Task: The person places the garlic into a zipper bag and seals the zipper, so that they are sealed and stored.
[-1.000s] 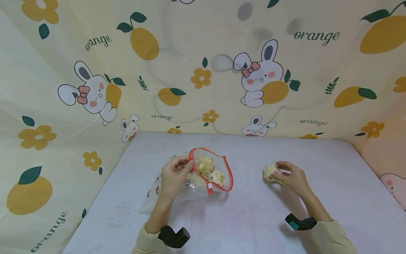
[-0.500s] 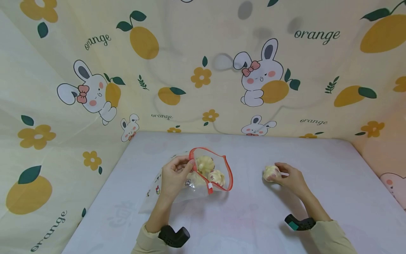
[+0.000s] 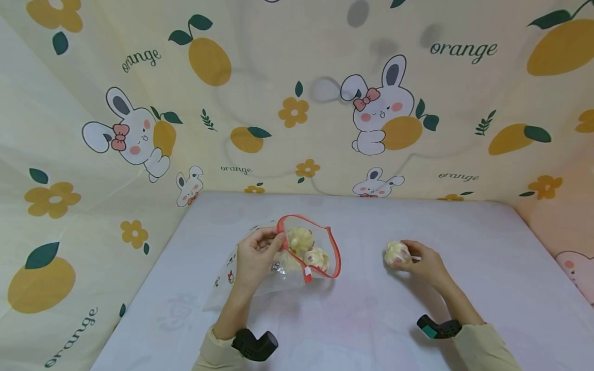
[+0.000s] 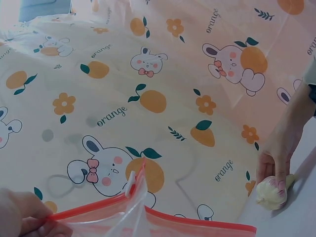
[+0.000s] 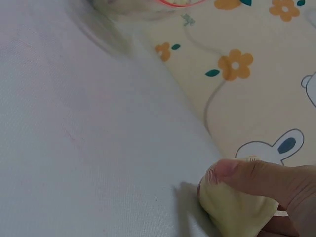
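One bag (image 3: 284,281) at lower centre is holding at least two garlic bulbs (image 3: 300,239); two hands (image 3: 255,257) (image 3: 428,264), two wrist cameras (image 3: 256,346) (image 3: 441,329) and one outside bulb (image 3: 396,254) are showing.

Bag (image 3: 291,279) on table (image 3: 362,319), mouth (image 3: 335,247) facing right. Inside: rear garlic bulb (image 3: 300,240), front garlic bulb (image 3: 317,259) slightly right. Left hand (image 3: 255,257) at mouth edge. Loose garlic bulb (image 3: 396,254) in right hand (image 3: 428,265), well right of bag. Sheet (image 3: 260,103) behind table.
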`<control>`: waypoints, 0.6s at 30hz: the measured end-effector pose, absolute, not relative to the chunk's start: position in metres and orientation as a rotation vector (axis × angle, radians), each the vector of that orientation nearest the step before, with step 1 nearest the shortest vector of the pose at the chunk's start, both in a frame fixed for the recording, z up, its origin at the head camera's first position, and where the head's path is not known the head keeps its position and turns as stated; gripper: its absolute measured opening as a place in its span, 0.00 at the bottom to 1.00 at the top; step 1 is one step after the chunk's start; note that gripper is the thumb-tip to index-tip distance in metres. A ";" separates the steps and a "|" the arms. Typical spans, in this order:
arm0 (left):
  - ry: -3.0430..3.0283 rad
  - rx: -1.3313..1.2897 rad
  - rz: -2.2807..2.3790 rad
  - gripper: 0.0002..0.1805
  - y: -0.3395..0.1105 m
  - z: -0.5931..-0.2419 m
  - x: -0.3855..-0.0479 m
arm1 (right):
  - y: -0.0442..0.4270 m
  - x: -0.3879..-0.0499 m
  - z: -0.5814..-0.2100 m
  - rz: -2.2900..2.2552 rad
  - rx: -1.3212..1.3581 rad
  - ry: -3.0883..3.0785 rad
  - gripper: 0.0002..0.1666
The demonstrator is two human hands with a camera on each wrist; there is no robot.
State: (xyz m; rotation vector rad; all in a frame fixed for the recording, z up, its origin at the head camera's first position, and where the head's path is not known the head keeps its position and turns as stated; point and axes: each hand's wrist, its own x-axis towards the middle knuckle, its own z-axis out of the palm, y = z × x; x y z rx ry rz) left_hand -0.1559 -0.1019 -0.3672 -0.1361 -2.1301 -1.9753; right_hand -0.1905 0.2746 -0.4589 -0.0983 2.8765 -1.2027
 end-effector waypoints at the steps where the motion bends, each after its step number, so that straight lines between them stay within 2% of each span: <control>1: -2.126 -0.139 -1.978 0.08 -0.102 -0.367 -0.156 | 0.275 -0.190 -0.459 -1.204 -0.099 2.873 0.44; 18: -2.106 -0.167 -1.977 0.09 -0.103 -0.369 -0.157 | 0.275 -0.191 -0.460 -1.190 -0.117 2.893 0.43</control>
